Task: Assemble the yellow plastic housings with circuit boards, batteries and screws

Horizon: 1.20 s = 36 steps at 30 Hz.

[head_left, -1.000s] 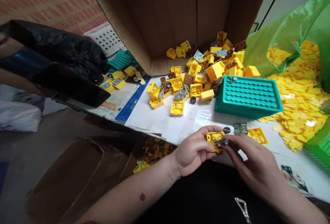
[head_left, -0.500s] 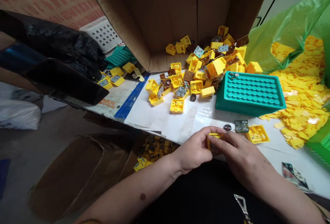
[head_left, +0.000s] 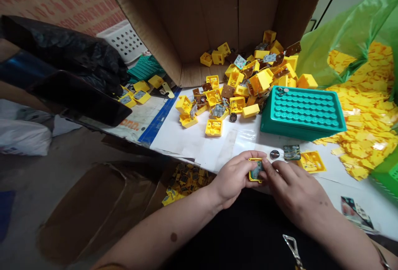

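Between my hands, at the table's near edge, is a small yellow plastic case (head_left: pixel 256 171) with a grey-green circuit board showing in its open side. My left hand (head_left: pixel 234 177) wraps round the case from the left. The fingertips of my right hand (head_left: pixel 287 181) press on its right edge, closed against the case and board. Just beyond lie a round black speaker (head_left: pixel 275 154), a loose circuit board (head_left: pixel 291 152) with thin wires, and another open yellow case (head_left: pixel 311 161).
A teal ridged tray (head_left: pixel 303 125) stands right of centre. Behind it, yellow cases (head_left: pixel 263 80) with boards and wires are heaped before a cardboard box (head_left: pixel 205 21). Flat yellow pieces (head_left: pixel 360 129) spill from a green bag (head_left: pixel 338 33). Below the edge sit more yellow cases (head_left: pixel 183 183).
The case has turned so that its board side faces up into view. My right fingers have drawn back from over it to its right edge.
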{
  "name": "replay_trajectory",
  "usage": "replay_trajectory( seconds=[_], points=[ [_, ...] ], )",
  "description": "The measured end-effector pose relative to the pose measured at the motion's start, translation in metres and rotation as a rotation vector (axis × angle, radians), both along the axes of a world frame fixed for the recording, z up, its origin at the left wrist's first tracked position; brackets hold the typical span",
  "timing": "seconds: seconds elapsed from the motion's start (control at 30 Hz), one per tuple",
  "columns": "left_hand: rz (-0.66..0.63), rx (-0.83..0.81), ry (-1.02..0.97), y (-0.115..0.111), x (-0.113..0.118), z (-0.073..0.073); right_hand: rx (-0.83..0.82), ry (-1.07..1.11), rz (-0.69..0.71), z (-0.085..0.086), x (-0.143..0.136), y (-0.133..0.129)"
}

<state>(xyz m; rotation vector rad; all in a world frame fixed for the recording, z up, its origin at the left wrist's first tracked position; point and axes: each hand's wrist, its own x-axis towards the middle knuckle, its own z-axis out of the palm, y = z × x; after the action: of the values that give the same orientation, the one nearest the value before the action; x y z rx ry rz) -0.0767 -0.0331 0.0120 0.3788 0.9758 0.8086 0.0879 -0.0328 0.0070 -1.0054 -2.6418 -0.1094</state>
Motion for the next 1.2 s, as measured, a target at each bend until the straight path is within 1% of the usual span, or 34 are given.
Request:
replay_trajectory(
  seconds=[0.07,0.17,0.27,0.33,0.4,0.43,0.53,0.6,0.63,0.7,0.77,0.87,0.93,1.07,1.2],
  points=[
    [0.005,-0.001,0.017,0.001,0.001,0.0,0.077,-0.11,0.011,0.002,-0.001,-0.003],
    [-0.02,0.018,0.089,0.003,0.004,0.001,0.135,-0.185,0.004,0.006,-0.003,-0.004],
    [-0.034,0.026,0.144,0.005,0.005,0.003,0.17,-0.185,-0.013,0.009,-0.005,-0.001],
    [-0.021,0.017,0.112,0.005,0.004,0.004,0.157,-0.146,-0.009,0.008,-0.004,0.001],
    [-0.026,0.007,0.041,0.006,0.001,0.004,0.091,-0.059,-0.022,0.005,-0.002,0.004],
    [-0.038,0.003,0.004,0.005,0.0,0.004,0.031,0.004,-0.042,0.003,0.0,0.006],
    [-0.077,0.009,-0.045,0.005,-0.003,0.004,-0.234,0.19,-0.105,-0.001,0.003,0.01],
    [-0.091,0.029,0.003,0.004,-0.002,0.005,-0.378,0.249,-0.11,-0.001,0.004,0.012],
    [-0.095,0.043,0.047,0.004,0.0,0.005,-0.418,0.263,-0.107,-0.001,0.004,0.013],
    [-0.102,0.069,0.133,0.004,0.002,0.006,-0.447,0.273,-0.103,0.002,0.005,0.015],
    [-0.114,0.083,0.161,0.004,0.004,0.008,-0.441,0.252,-0.101,0.006,0.006,0.016],
    [-0.131,0.076,0.113,0.005,0.007,0.009,-0.409,0.165,-0.084,0.011,0.008,0.017],
    [-0.1,0.062,0.123,0.006,0.009,0.009,-0.396,0.131,-0.073,0.012,0.008,0.017],
    [0.026,0.018,0.181,0.007,0.015,0.01,-0.351,0.163,-0.074,0.013,0.002,0.013],
    [0.025,-0.031,0.152,0.006,0.017,0.014,-0.208,0.123,-0.045,0.014,-0.003,0.003]
  ],
)
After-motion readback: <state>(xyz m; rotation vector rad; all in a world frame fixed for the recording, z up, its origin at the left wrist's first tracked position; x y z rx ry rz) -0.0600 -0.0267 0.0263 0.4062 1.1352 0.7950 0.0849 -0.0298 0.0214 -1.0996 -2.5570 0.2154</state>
